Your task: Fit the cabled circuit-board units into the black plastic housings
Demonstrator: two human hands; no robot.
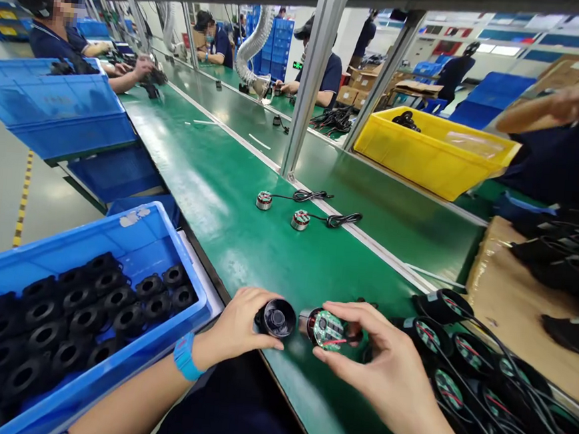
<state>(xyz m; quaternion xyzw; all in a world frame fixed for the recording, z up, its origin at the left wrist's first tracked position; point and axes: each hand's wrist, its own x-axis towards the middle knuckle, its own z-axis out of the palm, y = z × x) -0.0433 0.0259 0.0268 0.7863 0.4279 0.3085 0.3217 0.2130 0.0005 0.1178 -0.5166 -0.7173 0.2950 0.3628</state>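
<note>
To the left of the round black plastic cup [277, 318] stood a large blue plastic bin [154, 243], with rows of black ring-shaped parts [78, 324] inside. Between bin and cup came the left hand [238, 320], a bright blue band [185, 357] on its wrist. Its fingers were closed around the cup, whose open mouth was turned up toward the camera and somewhat to the right. Beyond the cup, on the glossy green surface [222, 238], sat two short silvery cylinders [264, 201] [300, 220] topped with green circuit boards, their black cables coiled at the right.

Just right of the cup, across a narrow gap, was a silvery cylinder with a green circuit board [328, 330], gripped between the thumb and fingers of the right hand [383, 358]. It lay directly left of that hand's palm. Its board faced largely toward the camera; its metal side was toward the cup, and its long axis seemed to run roughly sideways, though it was foreshortened. The left hand was nearer the cup, the right nearer the cylinder.

Farther right of the cup lay black round housings [449, 389] with boards inside and trailing cables.
</note>
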